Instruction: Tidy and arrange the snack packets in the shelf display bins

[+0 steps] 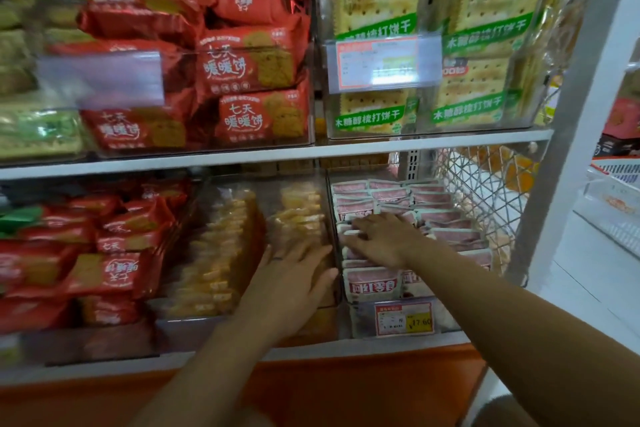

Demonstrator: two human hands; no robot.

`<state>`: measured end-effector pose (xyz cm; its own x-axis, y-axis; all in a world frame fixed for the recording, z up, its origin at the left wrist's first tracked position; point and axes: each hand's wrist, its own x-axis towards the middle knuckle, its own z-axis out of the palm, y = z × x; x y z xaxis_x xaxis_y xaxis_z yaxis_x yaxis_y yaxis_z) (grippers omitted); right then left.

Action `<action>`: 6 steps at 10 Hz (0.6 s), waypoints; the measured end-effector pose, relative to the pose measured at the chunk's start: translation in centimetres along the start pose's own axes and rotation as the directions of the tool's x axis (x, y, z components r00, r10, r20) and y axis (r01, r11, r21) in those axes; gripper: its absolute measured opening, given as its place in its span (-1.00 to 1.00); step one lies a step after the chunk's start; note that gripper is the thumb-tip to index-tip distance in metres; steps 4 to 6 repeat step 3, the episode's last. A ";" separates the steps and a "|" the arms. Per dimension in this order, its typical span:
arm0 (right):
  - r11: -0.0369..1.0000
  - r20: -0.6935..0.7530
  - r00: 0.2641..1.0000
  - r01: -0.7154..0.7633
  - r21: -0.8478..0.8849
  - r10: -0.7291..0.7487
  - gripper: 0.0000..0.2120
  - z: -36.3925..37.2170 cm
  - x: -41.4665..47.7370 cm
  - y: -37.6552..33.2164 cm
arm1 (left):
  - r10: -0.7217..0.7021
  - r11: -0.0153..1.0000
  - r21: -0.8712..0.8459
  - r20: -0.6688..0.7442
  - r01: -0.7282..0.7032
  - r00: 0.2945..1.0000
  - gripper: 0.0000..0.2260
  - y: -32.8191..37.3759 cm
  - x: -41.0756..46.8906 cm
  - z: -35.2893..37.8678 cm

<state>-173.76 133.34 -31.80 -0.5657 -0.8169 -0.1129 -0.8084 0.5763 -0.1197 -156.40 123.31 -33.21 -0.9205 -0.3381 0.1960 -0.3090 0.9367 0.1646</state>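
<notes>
On the lower shelf a clear bin at the right holds rows of pink-and-white snack packets standing on edge. My right hand lies across the tops of the left rows, fingers spread and pressing on the packets. Next to it, a clear bin holds yellow biscuit packets. My left hand rests flat against the right side of that bin, fingers straight and blurred by motion.
Red biscuit packets fill the lower left. The upper shelf carries red packets and cracker packs in clear bins. A price tag hangs on the pink bin's front. A wire mesh panel and a white post bound the right side.
</notes>
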 end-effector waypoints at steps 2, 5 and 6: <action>0.999 0.065 0.998 -0.004 0.036 0.002 -0.42 -0.4 -0.2 -0.2 | 0.010 1.000 -0.005 -0.089 -0.011 0.996 -0.65 0.4 0.8 0.3; 0.995 -0.049 0.998 0.042 0.089 -0.038 -0.47 -1.7 -0.8 -0.5 | 0.028 0.999 -0.041 -0.130 -0.034 0.991 -0.68 0.2 1.4 -0.6; 0.995 -0.049 0.998 0.042 0.089 -0.038 -0.47 -1.7 -0.8 -0.5 | 0.028 0.999 -0.041 -0.130 -0.034 0.991 -0.68 0.2 1.4 -0.6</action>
